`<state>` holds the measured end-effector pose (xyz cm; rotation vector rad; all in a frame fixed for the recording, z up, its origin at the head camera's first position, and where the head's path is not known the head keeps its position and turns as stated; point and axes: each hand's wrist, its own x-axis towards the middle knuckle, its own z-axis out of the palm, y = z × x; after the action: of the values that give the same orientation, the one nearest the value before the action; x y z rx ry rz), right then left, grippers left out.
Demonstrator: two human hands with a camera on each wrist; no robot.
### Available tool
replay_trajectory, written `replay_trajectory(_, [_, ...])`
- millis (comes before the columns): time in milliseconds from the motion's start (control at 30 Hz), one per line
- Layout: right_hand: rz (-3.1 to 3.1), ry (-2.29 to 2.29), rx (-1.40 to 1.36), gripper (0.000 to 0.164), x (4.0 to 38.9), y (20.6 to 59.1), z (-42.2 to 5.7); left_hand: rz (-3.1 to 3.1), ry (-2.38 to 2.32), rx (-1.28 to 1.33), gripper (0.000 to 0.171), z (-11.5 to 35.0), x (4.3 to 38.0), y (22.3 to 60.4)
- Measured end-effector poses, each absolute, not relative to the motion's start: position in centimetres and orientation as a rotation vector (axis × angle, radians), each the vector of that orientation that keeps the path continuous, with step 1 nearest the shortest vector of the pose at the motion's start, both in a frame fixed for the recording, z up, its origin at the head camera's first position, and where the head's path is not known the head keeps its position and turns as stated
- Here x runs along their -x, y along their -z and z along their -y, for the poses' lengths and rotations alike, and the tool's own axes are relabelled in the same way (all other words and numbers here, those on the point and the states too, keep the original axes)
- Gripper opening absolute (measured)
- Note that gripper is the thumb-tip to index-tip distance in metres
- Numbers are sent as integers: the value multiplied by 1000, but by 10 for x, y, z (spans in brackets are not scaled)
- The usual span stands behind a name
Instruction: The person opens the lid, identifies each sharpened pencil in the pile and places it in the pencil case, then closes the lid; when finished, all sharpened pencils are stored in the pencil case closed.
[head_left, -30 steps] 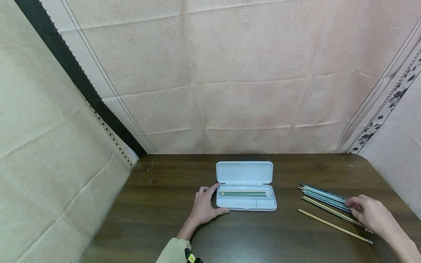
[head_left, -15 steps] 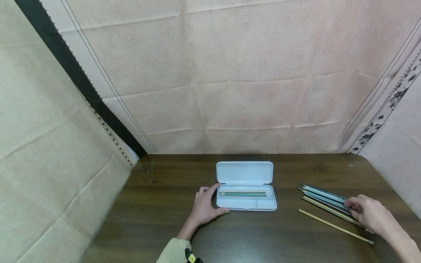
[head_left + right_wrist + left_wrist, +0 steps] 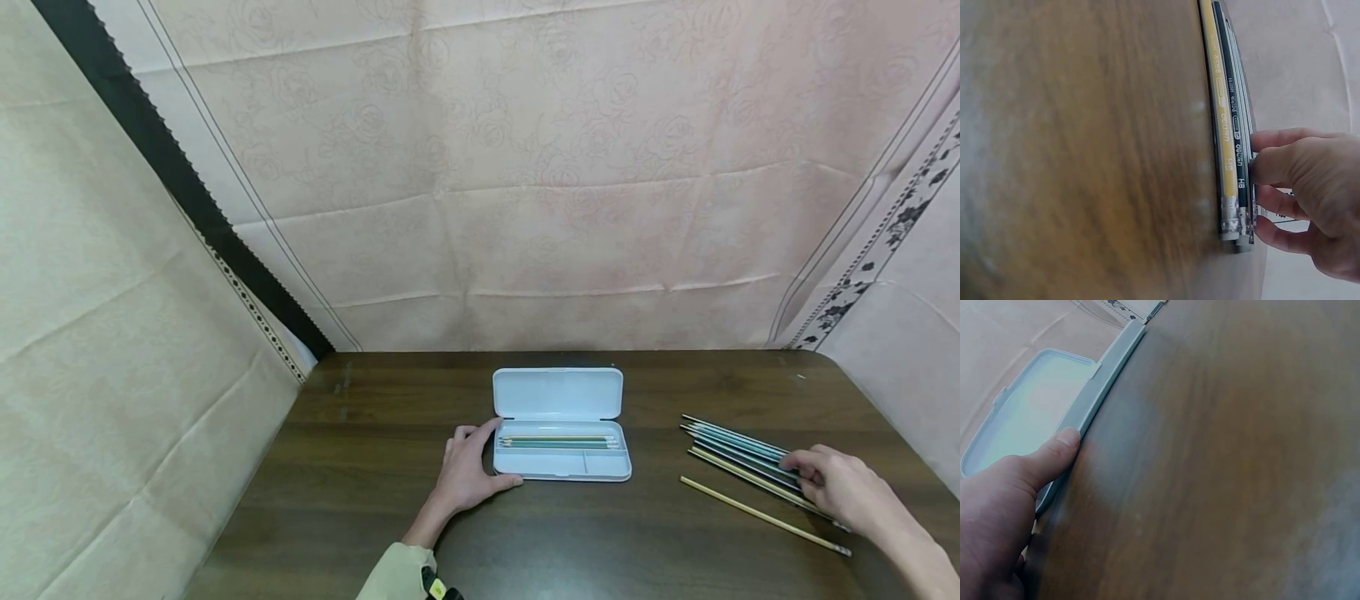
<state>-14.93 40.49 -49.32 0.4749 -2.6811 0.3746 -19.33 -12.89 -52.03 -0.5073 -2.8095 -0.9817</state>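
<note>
A pale blue pencil case lies with its lid raised on the table, and a few pencils rest in its long compartment. My left hand holds the case's left end, thumb on the front edge and fingers at the back corner. On the right, several green, dark and yellow pencils lie side by side, slanting. My right hand pinches a pencil near the eraser ends of this bunch. In the right wrist view, thumb and forefinger meet at the bunch's far side; which pencil they hold is partly hidden.
One yellow pencil lies apart, nearer the front than the bunch. The brown wooden table ends at a hanging patterned cloth behind, with more cloth on both sides.
At the back of the bunch, the pencils by my right fingertips have shifted and spread slightly. My left hand and the pencil case have stayed put.
</note>
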Motion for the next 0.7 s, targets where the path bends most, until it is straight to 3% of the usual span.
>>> replay_trajectory(700, [2584, -413, -547, 39, 149, 488, -393, 2815, 1001, 494, 95, 129, 193, 520])
